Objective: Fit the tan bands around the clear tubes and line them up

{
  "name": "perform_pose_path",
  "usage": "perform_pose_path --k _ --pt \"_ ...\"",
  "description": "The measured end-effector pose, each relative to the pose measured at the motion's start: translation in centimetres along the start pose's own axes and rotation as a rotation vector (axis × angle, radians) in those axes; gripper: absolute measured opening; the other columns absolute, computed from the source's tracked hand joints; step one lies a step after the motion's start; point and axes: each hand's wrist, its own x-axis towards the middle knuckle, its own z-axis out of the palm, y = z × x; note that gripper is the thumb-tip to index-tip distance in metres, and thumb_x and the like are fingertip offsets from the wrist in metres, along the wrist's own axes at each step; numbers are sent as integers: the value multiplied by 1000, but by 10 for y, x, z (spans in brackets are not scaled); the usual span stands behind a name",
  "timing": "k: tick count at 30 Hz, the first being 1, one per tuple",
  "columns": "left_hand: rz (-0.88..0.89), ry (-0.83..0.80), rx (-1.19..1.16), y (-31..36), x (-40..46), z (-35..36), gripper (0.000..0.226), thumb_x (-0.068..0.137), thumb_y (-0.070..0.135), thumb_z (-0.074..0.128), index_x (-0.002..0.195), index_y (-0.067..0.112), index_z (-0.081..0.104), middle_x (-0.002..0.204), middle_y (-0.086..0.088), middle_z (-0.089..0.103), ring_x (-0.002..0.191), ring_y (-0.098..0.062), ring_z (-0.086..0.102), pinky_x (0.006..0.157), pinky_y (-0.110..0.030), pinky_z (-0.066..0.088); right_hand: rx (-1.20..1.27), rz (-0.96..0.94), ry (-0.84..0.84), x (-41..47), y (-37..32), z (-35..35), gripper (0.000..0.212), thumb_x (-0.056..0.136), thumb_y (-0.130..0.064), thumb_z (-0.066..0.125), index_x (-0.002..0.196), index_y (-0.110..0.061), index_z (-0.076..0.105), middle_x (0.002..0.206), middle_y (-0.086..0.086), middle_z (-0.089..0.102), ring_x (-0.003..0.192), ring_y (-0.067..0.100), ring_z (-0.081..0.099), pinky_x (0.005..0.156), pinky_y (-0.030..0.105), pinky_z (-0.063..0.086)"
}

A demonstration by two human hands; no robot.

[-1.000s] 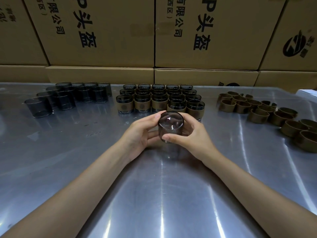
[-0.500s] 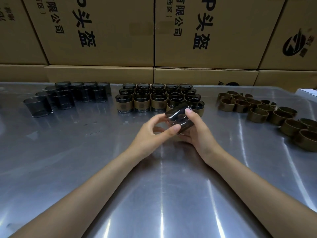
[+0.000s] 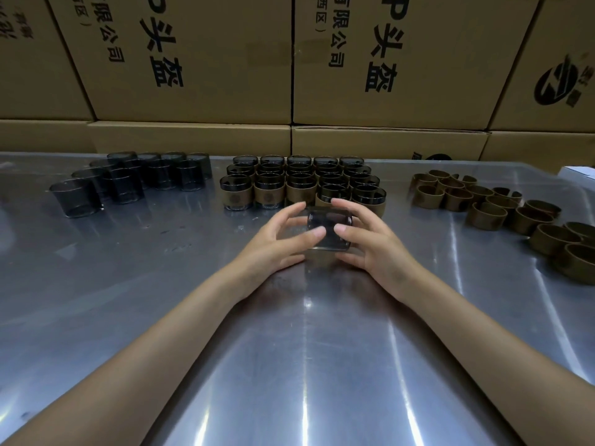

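A clear smoky tube (image 3: 326, 228) stands on the steel table (image 3: 161, 300) at the centre, with no band on it that I can see. My left hand (image 3: 280, 243) and my right hand (image 3: 370, 243) hold it from either side, thumbs on its near face and fingertips curled over its far rim. Just behind it stands a block of banded tubes (image 3: 302, 185) in rows. Bare clear tubes (image 3: 128, 181) are grouped at the back left. Loose tan bands (image 3: 502, 214) lie in a cluster at the right.
Stacked cardboard boxes (image 3: 289, 75) with printed characters wall off the table's far edge. A white object (image 3: 579, 173) shows at the far right edge. The near half of the table holds only my forearms.
The tube was tilted in the air with its mouth toward me, then turned sideways. It now stands upright on the table, and both hands have come down around it.
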Motion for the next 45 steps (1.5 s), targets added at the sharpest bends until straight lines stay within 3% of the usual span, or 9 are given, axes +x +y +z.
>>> perform_pose_path --k 5,9,15,22,28,33,37,41,45 --pt "-55 108 69 2 2 4 57 58 71 65 104 37 63 98 15 72 82 -15 74 66 -17 55 -14 -45 -34 0 5 -2 51 73 -23 72 118 -45 62 132 -7 59 122 13 57 96 38 50" --pt "-20 64 -47 -5 1 -6 55 70 32 81 121 25 61 123 0 65 106 -17 68 88 -33 56 -8 1 -30 1 4 -1 53 72 -30 71 121 -45 58 129 -10 59 114 9 62 86 30 53" --pt "137 -7 -49 -9 0 -8 59 67 6 77 119 30 60 130 -1 59 108 -22 67 87 -34 53 -98 140 24 5 0 8 37 91 -52 54 115 -25 59 107 -2 69 82 11 69 63 24 53" --pt "114 32 235 -7 3 -3 68 71 51 80 131 34 52 126 12 61 119 2 55 96 -21 48 -7 -13 -12 0 2 0 47 75 -25 68 118 -42 61 121 -10 64 111 12 64 79 26 54" --pt "228 181 417 -14 4 3 60 67 19 88 117 29 56 118 5 62 102 -12 66 92 -30 53 27 -15 42 0 5 5 71 66 -14 66 131 -34 47 137 3 52 120 18 58 101 41 49" --pt "368 190 488 -9 -2 9 61 61 25 87 108 35 50 111 17 58 108 -8 61 95 -33 51 -71 8 76 -1 5 16 61 77 -32 76 129 -23 45 124 6 61 108 14 65 87 28 55" --pt "344 181 533 -10 -3 13 65 59 46 83 110 31 45 106 23 58 102 3 59 87 -16 48 -234 -195 318 -7 9 23 61 73 -23 82 120 -21 43 112 0 62 103 3 62 87 20 51" --pt "241 121 553 -16 0 13 60 67 39 83 113 24 48 111 13 65 107 -1 61 94 -33 51 -415 -297 352 -9 10 24 58 70 -24 85 114 -25 46 106 -14 57 98 -10 54 79 4 41" --pt "146 113 525 -18 1 14 55 62 43 74 107 21 51 109 7 68 103 -7 65 94 -42 52 -468 -184 282 -4 13 22 54 72 -15 80 112 -26 45 110 -8 56 107 6 55 84 16 47"
